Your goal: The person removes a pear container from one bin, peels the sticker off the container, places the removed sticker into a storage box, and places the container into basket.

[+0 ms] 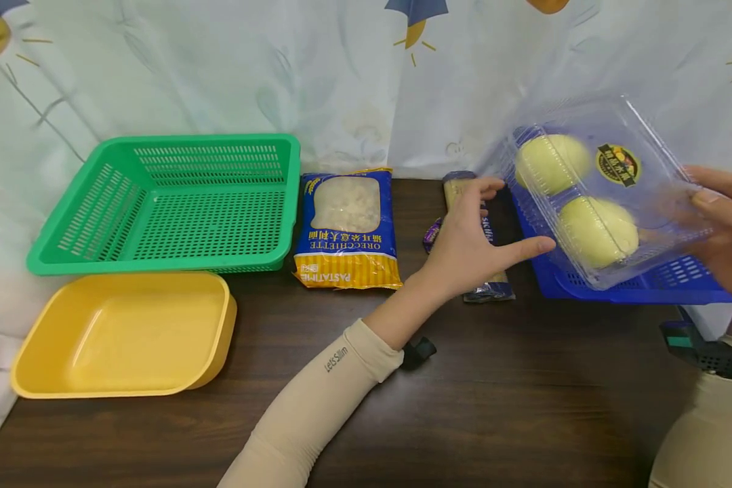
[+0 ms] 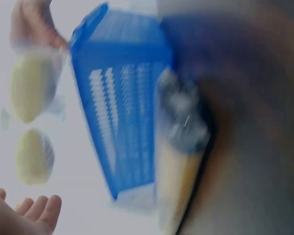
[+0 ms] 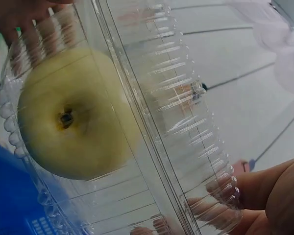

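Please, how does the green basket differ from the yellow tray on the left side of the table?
The green basket has walls and floor pierced with slots; the yellow tray is solid and smooth. The green basket has tall walls, while the yellow tray is shallower with rounded corners. The green basket stands farther back, by the curtain; the yellow tray lies just in front of it, nearer the person. Both are rectangular, open on top, hold nothing, and neither hand touches them.
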Demonstrator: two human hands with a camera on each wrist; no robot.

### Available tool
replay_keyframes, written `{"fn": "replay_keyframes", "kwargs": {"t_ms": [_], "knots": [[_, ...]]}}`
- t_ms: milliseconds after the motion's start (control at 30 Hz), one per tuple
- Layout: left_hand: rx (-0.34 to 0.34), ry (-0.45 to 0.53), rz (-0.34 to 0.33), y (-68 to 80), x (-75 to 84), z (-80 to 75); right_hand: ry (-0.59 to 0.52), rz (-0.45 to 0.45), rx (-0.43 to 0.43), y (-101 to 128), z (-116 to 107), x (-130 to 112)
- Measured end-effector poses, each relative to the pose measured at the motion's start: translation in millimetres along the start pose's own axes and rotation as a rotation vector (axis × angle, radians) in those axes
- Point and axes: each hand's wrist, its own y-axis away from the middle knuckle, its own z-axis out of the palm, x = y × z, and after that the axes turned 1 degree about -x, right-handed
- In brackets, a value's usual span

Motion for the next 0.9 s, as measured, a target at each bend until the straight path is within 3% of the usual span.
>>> {"fn": "replay_keyframes", "kwargs": {"t_ms": [167,333,467,667,900], "knots": [[0.095,0.034,0.128,-4.5,-1.1,-34.2,-0.107,-0.085,-0.090,1,32,2],[0.111,0.051,0.219,-0.7,-6.7,-58.7,-0.057,-0.008,-0.185,7,56,3],[0.116,0.049,0.218,9.6,-11.9,-76.2,-0.053,0.055,-0.277,8,67,3],[0.082,-0.084,0.221,29.2,-14.4,-105.8,-0.038,0.119,-0.382,6,79,6],[0.049,-0.153,0.198,58.3,-14.0,-125.3,-0.021,0.107,-0.497,5,97,14]]}}
